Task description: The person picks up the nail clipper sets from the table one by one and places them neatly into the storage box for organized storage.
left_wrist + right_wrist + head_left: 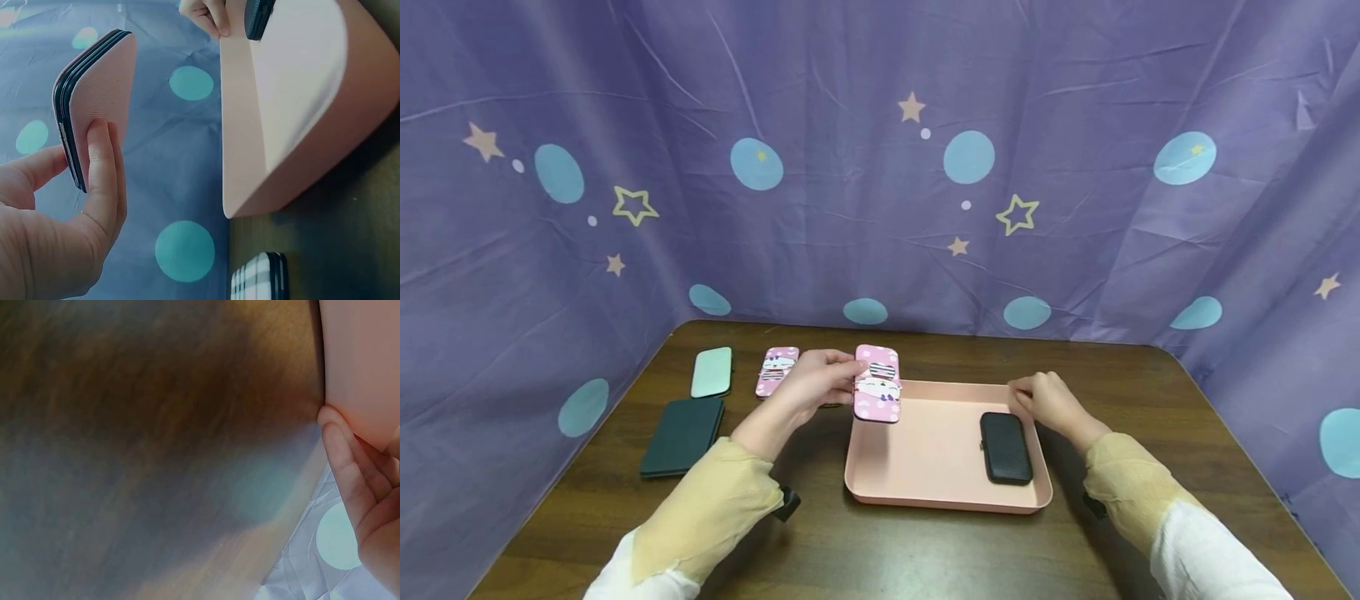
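Lowering level seems advised: pink cartoon-print case (877, 407) pinched by left hand (815, 385), held up near far-left corner of peach-pink tray (928, 458); tray's far-right corner pinched by right hand (1055, 403), best kept steady. Black case (1006, 448) inside tray's right side should be avoided.

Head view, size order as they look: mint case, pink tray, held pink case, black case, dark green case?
Pink tray
Dark green case
Held pink case, black case: similar size, unranked
Mint case
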A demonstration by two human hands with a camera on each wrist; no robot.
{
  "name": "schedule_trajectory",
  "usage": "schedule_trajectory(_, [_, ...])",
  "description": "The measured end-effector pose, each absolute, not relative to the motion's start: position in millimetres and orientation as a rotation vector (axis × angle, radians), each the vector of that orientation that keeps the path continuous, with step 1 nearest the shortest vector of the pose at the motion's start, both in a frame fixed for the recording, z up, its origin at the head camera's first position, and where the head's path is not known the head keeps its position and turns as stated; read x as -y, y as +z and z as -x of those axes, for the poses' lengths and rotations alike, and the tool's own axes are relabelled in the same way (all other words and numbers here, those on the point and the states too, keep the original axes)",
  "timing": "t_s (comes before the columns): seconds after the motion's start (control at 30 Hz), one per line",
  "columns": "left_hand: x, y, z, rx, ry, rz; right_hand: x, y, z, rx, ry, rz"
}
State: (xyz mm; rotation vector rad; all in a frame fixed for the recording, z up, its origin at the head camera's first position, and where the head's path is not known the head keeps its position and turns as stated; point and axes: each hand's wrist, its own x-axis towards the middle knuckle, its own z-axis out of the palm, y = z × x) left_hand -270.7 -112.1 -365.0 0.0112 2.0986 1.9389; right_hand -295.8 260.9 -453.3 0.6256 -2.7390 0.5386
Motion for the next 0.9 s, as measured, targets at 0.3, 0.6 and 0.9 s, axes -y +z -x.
schedule_trajectory(0.3, [91, -355, 280, -2.08, 1.888, -0.064, -261, -452, 296, 2.751, 0.546, -0.619])
schedule_trajectory(0.6, [68, -356, 286, -2.041, 1.863, -0.04, -261, -453, 295, 2.755, 0.547, -0.617])
schedule_trajectory(0.9, [49, -365, 283, -1.996, 1.814, -0.05, -260, -451, 295, 2.769, 0.543, -0.606])
